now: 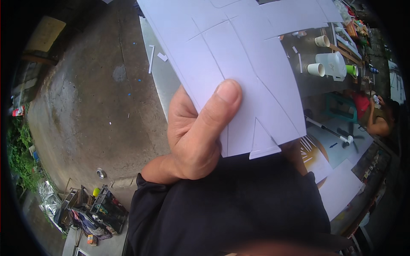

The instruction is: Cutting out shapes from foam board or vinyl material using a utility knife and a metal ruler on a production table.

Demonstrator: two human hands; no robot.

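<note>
My left hand [201, 128] grips a white sheet of card or thin board [243, 64], its thumb flat on the near face and its fingers behind. Dark drawn lines cross the sheet, some straight and some angled. At the lower edge a narrow triangular piece [261, 140] is outlined and sticks out slightly past the rest. The upper right of the sheet has a stepped, cut outline and runs out of the frame's top. Part of my right forearm [296, 156] shows beside my dark shirt; the right hand itself is hidden behind the sheet.
A grey table [320, 86] holds white cups [316, 69], a translucent pitcher [331, 64] and white offcuts [300, 63]. A person [379, 121] sits beyond a teal stool [341, 107]. A standing fan [347, 139] is at right. Crates [109, 208] stand lower left on the concrete floor [93, 96].
</note>
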